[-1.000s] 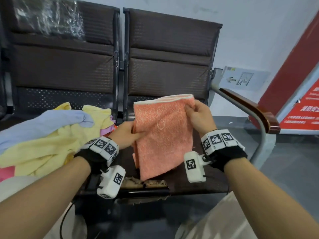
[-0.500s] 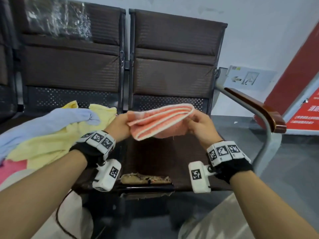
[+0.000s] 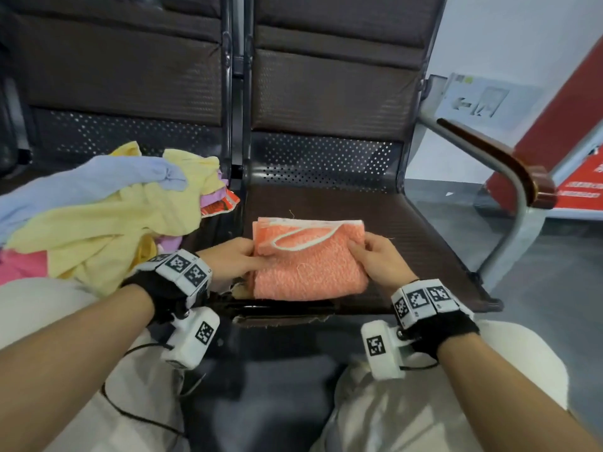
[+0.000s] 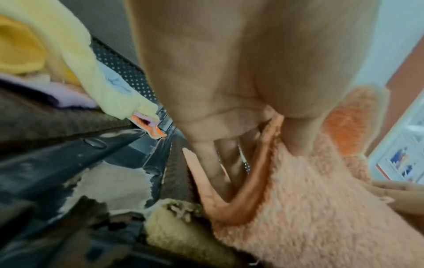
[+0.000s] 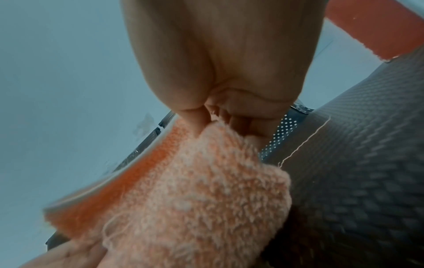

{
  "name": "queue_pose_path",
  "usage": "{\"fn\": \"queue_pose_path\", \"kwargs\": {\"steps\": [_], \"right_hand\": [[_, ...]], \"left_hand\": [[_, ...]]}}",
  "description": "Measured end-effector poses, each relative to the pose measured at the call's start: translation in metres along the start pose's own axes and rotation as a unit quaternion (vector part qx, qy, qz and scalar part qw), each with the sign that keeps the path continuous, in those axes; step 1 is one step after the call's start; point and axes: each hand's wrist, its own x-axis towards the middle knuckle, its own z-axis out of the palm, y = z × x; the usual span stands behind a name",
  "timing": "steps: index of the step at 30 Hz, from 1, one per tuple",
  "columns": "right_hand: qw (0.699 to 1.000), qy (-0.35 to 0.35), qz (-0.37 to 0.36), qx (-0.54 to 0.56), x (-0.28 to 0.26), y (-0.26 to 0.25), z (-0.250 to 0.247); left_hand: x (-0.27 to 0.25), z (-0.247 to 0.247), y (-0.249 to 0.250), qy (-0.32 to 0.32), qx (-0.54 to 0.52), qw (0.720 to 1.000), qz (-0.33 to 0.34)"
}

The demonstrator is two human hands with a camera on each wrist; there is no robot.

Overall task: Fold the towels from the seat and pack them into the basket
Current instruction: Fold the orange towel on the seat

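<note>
Right now the orange towel point(image 3: 308, 262) lies folded on the brown seat point(image 3: 408, 230) in front of me, a flat thick rectangle near the seat's front edge, its white-trimmed hem looping across the top layer. My left hand point(image 3: 228, 261) is at the towel's left side: from the left wrist view my fingers point(image 4: 211, 163) are tucked in between the layers at the hem while my thumb presses down on the fluffy top, so I'm pinching that edge. My right hand point(image 3: 378, 262) holds the right side; in the right wrist view my thumb point(image 5: 192, 119) and curled fingers close on a bunch of the pile, a firm pinch. Over on the neighbouring seat to my left sits the unfolded heap point(image 3: 107, 216): a yellow towel point(image 3: 98, 236) spread wide, a pale blue towel point(image 3: 98, 181) draped across it, pink and lilac cloth peeking out beneath. A curved armrest point(image 3: 509, 164) rises at the right of my seat.
</note>
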Motion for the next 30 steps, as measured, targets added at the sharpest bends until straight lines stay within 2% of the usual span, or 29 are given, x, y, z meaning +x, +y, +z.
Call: {"fn": "queue_pose_path", "kwargs": {"steps": [4, 7, 9, 12, 14, 16, 19, 21, 23, 25, 26, 28, 30], "right_hand": [[0.997, 0.043, -0.024, -0.062, 0.029, -0.009, 0.002], [0.995, 0.055, -0.017, -0.084, 0.053, -0.012, 0.005], [0.994, 0.054, 0.005, -0.099, 0.071, -0.01, 0.008], [0.989, 0.035, 0.073, -0.123, 0.087, -0.002, 0.015], [0.988, -0.006, 0.119, -0.1, 0.091, 0.004, 0.019], [0.988, -0.042, 0.135, -0.06, 0.089, 0.007, 0.018], [0.988, -0.05, 0.097, -0.106, 0.08, 0.004, 0.013], [0.979, -0.032, 0.015, -0.199, 0.07, 0.0, 0.011], [0.961, -0.02, -0.099, -0.256, 0.056, -0.005, 0.011], [0.94, -0.075, -0.166, -0.287, 0.044, -0.01, 0.012], [0.924, -0.122, -0.175, -0.317, 0.039, -0.01, 0.013], [0.887, -0.205, -0.148, -0.387, 0.033, -0.005, 0.016], [0.869, -0.227, -0.116, -0.424, 0.028, 0.0, 0.019]], "left_hand": [[0.017, -0.007, 0.004, 0.055, -0.036, 0.998, 0.018], [0.034, -0.014, 0.003, 0.084, -0.072, 0.994, -0.005], [0.05, -0.018, -0.001, 0.111, -0.059, 0.991, -0.035], [0.067, -0.018, -0.012, 0.138, -0.023, 0.987, -0.075], [0.074, -0.015, -0.022, 0.154, -0.017, 0.984, -0.092], [0.077, -0.013, -0.029, 0.18, -0.022, 0.978, -0.103], [0.077, -0.012, -0.029, 0.195, -0.032, 0.976, -0.095], [0.075, -0.012, -0.023, 0.188, -0.027, 0.978, -0.085], [0.072, -0.011, -0.018, 0.182, -0.038, 0.98, -0.067], [0.067, -0.008, -0.014, 0.184, -0.001, 0.982, -0.041], [0.064, -0.007, -0.014, 0.194, 0.041, 0.98, -0.031], [0.054, -0.004, -0.01, 0.223, 0.122, 0.967, -0.001], [0.043, 0.003, -0.005, 0.22, 0.175, 0.958, 0.059]]}}
